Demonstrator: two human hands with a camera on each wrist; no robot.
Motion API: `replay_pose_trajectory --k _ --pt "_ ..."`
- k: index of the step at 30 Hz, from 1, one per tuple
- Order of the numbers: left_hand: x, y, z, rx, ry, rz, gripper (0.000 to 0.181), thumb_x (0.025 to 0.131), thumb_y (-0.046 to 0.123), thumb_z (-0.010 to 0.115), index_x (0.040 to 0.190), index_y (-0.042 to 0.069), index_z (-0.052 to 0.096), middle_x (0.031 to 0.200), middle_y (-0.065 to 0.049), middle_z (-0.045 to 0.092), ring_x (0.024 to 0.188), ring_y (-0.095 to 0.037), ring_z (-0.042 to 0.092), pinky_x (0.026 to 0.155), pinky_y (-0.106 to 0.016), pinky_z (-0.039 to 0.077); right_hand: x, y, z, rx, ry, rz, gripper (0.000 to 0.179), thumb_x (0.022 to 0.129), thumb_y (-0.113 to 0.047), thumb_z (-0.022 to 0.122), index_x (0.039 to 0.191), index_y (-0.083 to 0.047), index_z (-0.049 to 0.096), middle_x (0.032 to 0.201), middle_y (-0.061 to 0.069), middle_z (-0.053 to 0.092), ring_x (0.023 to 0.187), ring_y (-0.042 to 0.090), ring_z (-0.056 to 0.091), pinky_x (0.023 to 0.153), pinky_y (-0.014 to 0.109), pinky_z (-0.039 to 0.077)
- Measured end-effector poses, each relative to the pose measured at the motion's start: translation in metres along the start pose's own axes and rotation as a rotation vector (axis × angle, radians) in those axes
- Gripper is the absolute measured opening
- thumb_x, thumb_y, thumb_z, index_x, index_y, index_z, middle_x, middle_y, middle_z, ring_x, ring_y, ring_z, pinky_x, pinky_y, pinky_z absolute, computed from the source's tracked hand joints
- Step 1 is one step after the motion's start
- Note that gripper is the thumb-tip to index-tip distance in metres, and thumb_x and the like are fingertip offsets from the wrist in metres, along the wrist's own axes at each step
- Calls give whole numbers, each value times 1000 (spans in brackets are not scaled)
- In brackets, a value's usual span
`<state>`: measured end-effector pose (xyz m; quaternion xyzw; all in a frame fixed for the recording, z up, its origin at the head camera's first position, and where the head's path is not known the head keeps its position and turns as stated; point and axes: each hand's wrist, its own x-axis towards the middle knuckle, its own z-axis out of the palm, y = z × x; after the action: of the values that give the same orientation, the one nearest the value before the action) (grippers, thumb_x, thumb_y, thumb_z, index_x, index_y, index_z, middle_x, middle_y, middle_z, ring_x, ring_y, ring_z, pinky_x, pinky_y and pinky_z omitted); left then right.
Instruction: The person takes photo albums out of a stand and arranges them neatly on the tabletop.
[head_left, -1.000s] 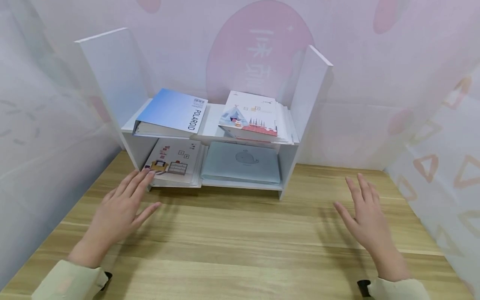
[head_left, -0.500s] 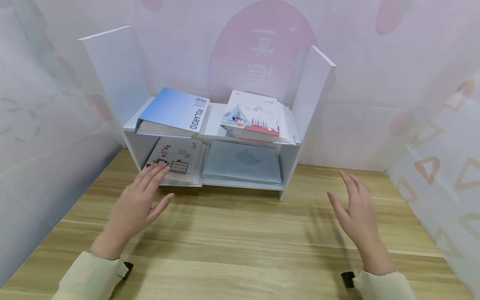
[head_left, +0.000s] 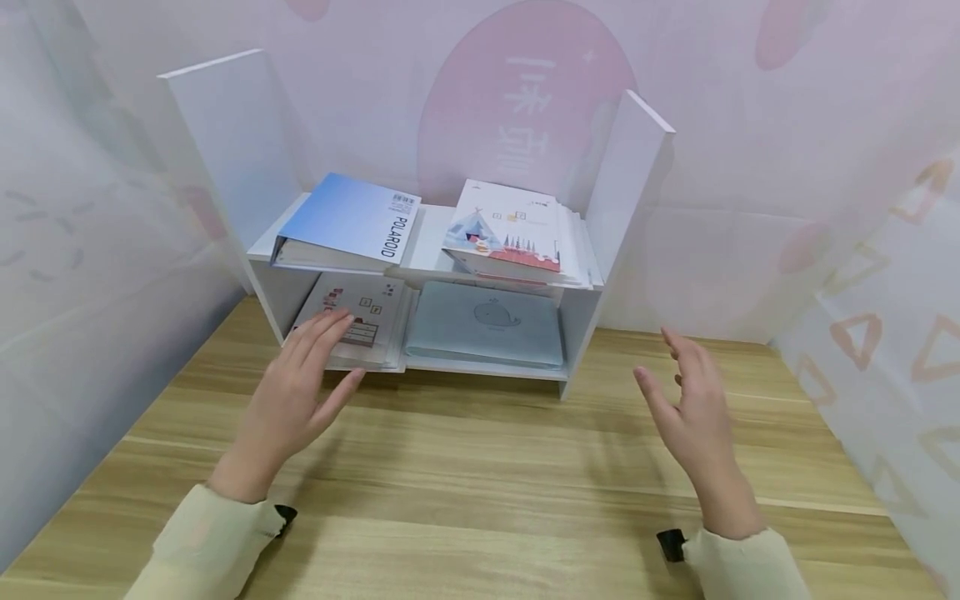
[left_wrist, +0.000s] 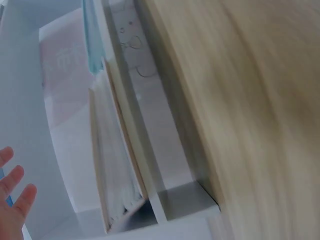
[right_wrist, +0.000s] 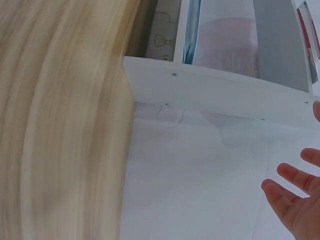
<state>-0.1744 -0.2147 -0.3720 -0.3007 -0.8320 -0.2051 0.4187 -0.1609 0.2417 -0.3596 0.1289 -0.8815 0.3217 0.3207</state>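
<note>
My left hand hovers in front of the lower left shelf with straight, spread fingers. In the head view its fingertips overlap a white album with a furniture drawing on the cover. To the right of the shelf, my right hand is raised over the table, its fingers loosely extended and holding nothing. A pale blue album with a whale drawing lies flat in the lower right compartment. Above, a blue album marked POLAROID lies at the left, and a white album with a tent picture at the right.
The white two-level shelf stands at the back of the wooden table, its tall side panels rising above the upper board. Pale printed cloth hangs behind and on both sides.
Both hands have moved inward and forward, the left one to the right across the lower white album, the right one to the left. The albums and shelf have stayed in place.
</note>
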Motion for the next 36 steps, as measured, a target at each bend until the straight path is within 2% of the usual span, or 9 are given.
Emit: replay_pose_trajectory --k 5,8,16,20,28,33,36 --pt "12 7 4 -48 48 11 62 104 45 45 140 -6 49 140 -24 55 130 -42 49 120 -37 29 3 -7 4 52 8 9 58 91 -10 71 145 -7 49 129 20 57 117 30 53 86 15 40" --pt "19 12 8 -70 63 13 62 104 44 45 140 -7 49 140 -24 54 130 -42 48 121 -34 27 6 -12 7 104 4 25 58 91 -8 71 145 -8 49 128 19 57 117 28 52 87 12 40" --pt "33 22 22 -126 70 11 60 104 43 45 142 -4 47 142 -23 53 131 -41 47 121 -32 26 12 -29 11 208 -14 82 60 90 -8 72 146 -12 49 132 15 57 118 25 53 89 11 41" --pt "40 26 28 -160 101 17 58 104 40 48 141 -4 48 141 -22 53 131 -39 48 120 -33 29 16 -35 13 227 -16 84 59 90 -8 72 145 -12 50 131 15 58 117 23 53 90 11 41" --pt "63 36 35 -191 147 39 54 102 34 52 139 -4 50 138 -21 55 126 -38 50 110 -44 38 26 -48 15 267 -12 87 56 92 -9 71 144 -13 51 129 14 60 118 24 55 90 10 42" --pt "77 44 39 -220 143 38 53 101 33 52 139 -4 49 140 -21 53 127 -38 48 108 -46 39 29 -57 18 297 -10 108 53 93 -13 71 142 -14 53 128 11 61 118 22 56 90 12 44" --pt "83 47 40 -224 134 28 53 99 30 54 140 -3 48 141 -21 52 128 -37 48 109 -46 39 31 -61 23 317 6 104 51 93 -14 71 141 -12 54 128 11 61 118 17 55 92 16 46"
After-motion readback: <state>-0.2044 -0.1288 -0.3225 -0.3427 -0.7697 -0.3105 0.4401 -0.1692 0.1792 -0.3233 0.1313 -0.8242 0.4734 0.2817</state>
